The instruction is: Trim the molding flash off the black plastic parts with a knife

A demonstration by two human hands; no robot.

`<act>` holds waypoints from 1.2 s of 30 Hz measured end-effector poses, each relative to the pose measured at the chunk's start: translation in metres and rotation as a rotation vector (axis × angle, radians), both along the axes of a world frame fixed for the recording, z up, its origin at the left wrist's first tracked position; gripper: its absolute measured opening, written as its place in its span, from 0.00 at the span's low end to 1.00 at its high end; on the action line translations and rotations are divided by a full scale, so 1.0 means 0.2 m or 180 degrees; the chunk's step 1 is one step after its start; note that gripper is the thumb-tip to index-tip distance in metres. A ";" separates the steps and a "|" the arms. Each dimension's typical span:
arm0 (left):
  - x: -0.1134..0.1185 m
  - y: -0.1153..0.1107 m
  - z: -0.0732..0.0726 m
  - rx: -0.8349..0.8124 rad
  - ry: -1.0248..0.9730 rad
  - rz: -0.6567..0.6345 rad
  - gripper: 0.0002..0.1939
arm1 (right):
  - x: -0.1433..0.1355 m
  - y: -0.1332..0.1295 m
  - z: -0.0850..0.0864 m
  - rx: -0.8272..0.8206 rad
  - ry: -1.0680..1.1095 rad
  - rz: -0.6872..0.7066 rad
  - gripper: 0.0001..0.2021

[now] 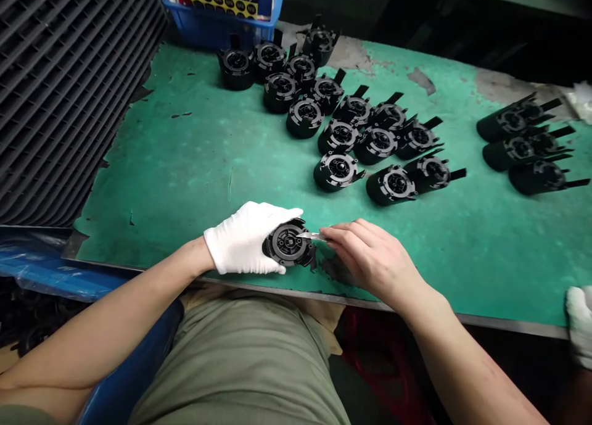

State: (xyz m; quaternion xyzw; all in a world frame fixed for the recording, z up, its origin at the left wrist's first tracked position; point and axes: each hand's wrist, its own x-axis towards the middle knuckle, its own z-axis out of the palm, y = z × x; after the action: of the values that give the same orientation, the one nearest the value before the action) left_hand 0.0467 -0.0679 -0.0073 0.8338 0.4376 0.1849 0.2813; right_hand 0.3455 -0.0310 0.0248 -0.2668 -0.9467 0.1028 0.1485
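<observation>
My left hand (252,239), in a white glove, is wrapped round a round black plastic housing (290,242) near the table's front edge. The ringed face of the housing points up toward me. Bare and ungloved, my right hand (365,249) pinches a slim scalpel-like knife (314,235). Its thin blade reaches over the right side of the housing's face; whether the tip touches the plastic I cannot tell. Beyond my hands stand several similar black housings (337,171) in loose rows, most with a flat tab sticking up.
A second group of black housings (539,177) stands at the right. At the left lies a stack of black ridged trays (78,86). A blue bin (222,27) sits at the back of the green tabletop (185,160). Another person's gloved hand (580,323) shows at the right edge.
</observation>
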 end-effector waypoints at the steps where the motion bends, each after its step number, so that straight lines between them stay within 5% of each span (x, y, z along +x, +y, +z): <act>1: 0.01 -0.01 0.00 0.0017 0.0002 0.0044 0.55 | 0.00 0.01 0.00 -0.0017 -0.0011 0.0006 0.13; 6: 0.07 -0.04 0.01 0.0073 0.0061 0.0448 0.59 | 0.00 0.07 0.01 0.0095 -0.0067 0.0234 0.12; 11: 0.08 -0.02 0.02 -0.0074 0.0115 0.0189 0.53 | 0.01 0.11 0.01 0.0280 -0.0224 0.0402 0.12; 36: 0.07 -0.02 0.03 -0.0105 0.0041 0.0237 0.49 | 0.01 0.07 0.05 0.0408 -0.0468 0.0483 0.14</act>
State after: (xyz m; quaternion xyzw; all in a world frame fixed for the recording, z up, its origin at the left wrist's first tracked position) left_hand 0.0603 -0.0713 -0.0014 0.8133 0.4731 0.1827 0.2851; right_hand 0.3466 -0.0180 0.0348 -0.1912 -0.9771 0.0332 0.0872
